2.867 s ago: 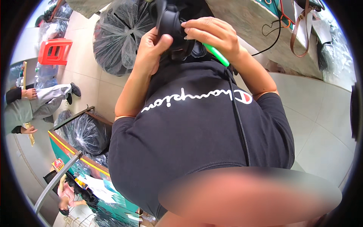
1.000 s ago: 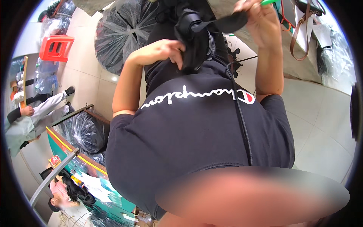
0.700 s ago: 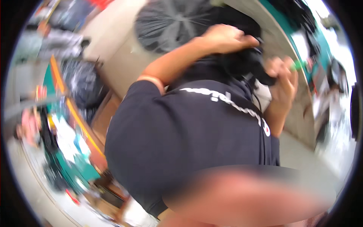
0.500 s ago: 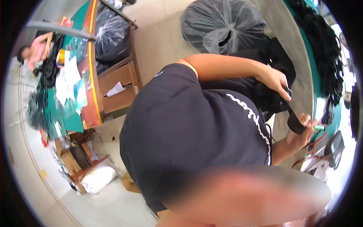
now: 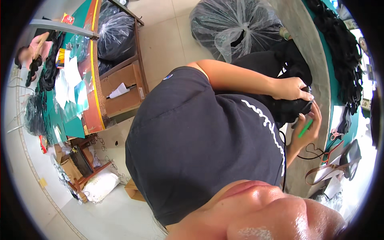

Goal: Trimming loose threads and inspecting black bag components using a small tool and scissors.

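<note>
My left hand [image 5: 294,89] comes in over the front of my black shirt, its thumb and fingers closed on a dark bundle that looks like black hair [image 5: 286,111]. Just below it, my right hand [image 5: 310,126] is raised with bent fingers. A slim green stick [image 5: 305,128] lies across that palm, its exact kind unclear. The right fingertips meet the bundle close to the left thumb. Part of the bundle is hidden under the left hand and against my dark clothing.
Wavy black hair bundles [image 5: 338,60] lie along the green table at right. Pink scissors [image 5: 335,134] and a dark bag with a brown strap [image 5: 352,160] are nearby. Clear plastic covers a big dark sack [image 5: 236,28]. A co-worker in pink [image 5: 38,46] sits beyond the left table [image 5: 96,80].
My right hand has moved up and leftward to my left hand. The black strip stretched between them earlier is now gathered. The green stick shows more fully.
</note>
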Demonstrator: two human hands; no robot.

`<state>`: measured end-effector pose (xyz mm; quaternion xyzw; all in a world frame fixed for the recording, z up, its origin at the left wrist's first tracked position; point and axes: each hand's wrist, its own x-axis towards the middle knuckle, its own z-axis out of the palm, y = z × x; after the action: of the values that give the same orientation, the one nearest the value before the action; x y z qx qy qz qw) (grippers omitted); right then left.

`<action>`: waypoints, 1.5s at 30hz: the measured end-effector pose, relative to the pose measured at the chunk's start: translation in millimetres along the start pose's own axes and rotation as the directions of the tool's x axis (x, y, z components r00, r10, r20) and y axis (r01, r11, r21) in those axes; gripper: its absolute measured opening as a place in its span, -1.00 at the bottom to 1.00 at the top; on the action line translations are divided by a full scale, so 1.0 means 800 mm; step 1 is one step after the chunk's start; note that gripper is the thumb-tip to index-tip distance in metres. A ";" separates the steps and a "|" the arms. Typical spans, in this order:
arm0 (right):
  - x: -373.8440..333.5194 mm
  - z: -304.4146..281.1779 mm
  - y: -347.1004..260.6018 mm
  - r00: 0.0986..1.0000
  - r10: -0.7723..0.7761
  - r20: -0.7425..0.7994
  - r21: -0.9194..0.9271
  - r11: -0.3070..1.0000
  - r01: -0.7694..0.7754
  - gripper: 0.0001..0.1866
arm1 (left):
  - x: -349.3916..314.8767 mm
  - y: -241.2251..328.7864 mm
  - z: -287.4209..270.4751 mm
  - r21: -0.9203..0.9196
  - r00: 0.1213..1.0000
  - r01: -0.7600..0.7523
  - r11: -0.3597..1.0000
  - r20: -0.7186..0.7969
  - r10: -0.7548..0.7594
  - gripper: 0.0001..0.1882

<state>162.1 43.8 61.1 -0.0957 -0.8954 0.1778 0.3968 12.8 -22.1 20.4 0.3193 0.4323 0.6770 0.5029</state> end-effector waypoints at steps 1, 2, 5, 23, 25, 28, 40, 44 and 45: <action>-0.004 0.007 0.001 0.997 0.056 -0.046 0.001 0.998 -0.056 -0.80 | 0.001 -0.001 -0.001 0.002 1.000 0.002 1.000 0.002 -0.002 -0.72; -0.005 0.009 0.008 0.997 0.058 -0.049 0.002 0.998 -0.058 -0.80 | 0.000 0.000 -0.005 0.035 1.000 -0.001 0.999 0.002 0.001 -0.73; -0.014 -0.002 0.020 0.992 0.069 -0.110 -0.133 0.988 -0.083 -0.89 | -0.001 0.003 0.003 0.076 0.999 0.019 0.997 0.037 -0.021 -0.73; -0.015 0.004 0.053 0.965 -0.158 -0.207 -0.237 0.965 0.107 -0.77 | 0.011 0.004 0.014 -0.230 0.957 0.262 0.937 0.185 -0.222 -0.69; -0.018 0.005 0.054 0.958 -0.061 -0.281 -0.208 0.978 0.001 -0.78 | 0.011 0.004 0.017 -0.244 0.953 0.284 0.927 0.178 -0.246 -0.68; -0.017 0.007 0.049 0.951 0.017 -0.309 -0.094 0.994 -0.049 -0.81 | 0.011 0.002 0.020 -0.257 0.962 0.262 0.930 0.145 -0.231 -0.77; -0.018 -0.007 0.039 0.874 0.358 -0.328 0.346 0.907 -0.242 -0.75 | 0.004 0.010 0.028 -0.099 0.994 -0.002 0.995 0.107 0.013 -0.61; -0.018 -0.027 0.009 0.903 -0.411 -0.127 0.320 0.844 0.429 -0.68 | 0.028 -0.005 0.011 -0.283 0.992 0.109 0.953 0.096 -0.085 -0.53; -0.017 -0.037 0.001 0.889 -0.447 -0.100 0.339 0.825 0.452 -0.69 | 0.038 -0.011 0.004 -0.339 0.995 0.097 0.936 0.057 -0.082 -0.52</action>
<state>193.2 47.7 69.6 0.1890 -0.8428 0.2364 0.4452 9.9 8.9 13.9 0.2216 0.3120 0.7111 0.5898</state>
